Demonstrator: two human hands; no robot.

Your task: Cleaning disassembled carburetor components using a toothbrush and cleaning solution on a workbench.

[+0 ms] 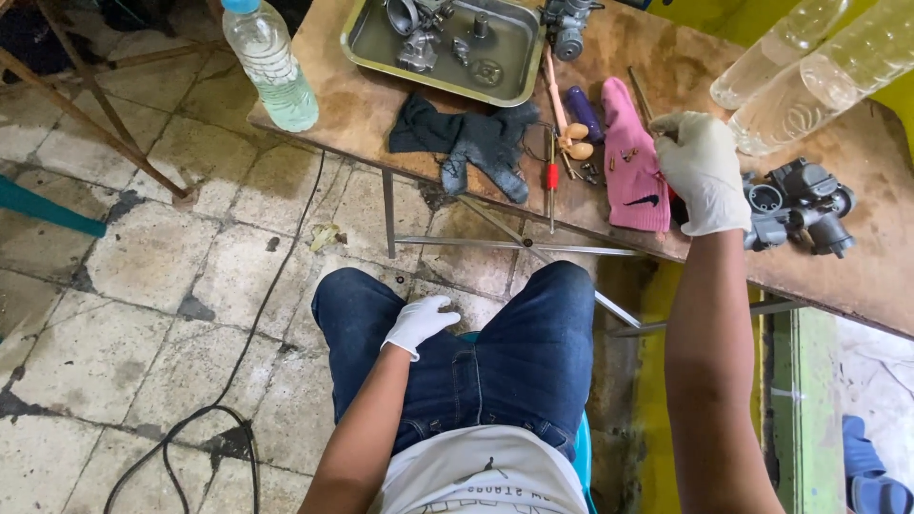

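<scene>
The pink cloth (631, 162) lies on the counter (666, 67), long axis running away from the person, touching the right hand (703, 171), whose curled grip (contents hidden) rests beside it; left hand (419, 324) lies open on the thigh.

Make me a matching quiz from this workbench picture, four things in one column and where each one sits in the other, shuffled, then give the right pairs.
Things:
1. left hand
2. right hand
3. water bottle
4. metal tray

Places:
A. at the table's far side, holding engine parts
B. resting on the person's left thigh
C. on the table between the pink cloth and the carburetor
D. standing at the table's left corner

Pairs: 1-B, 2-C, 3-D, 4-A
</scene>
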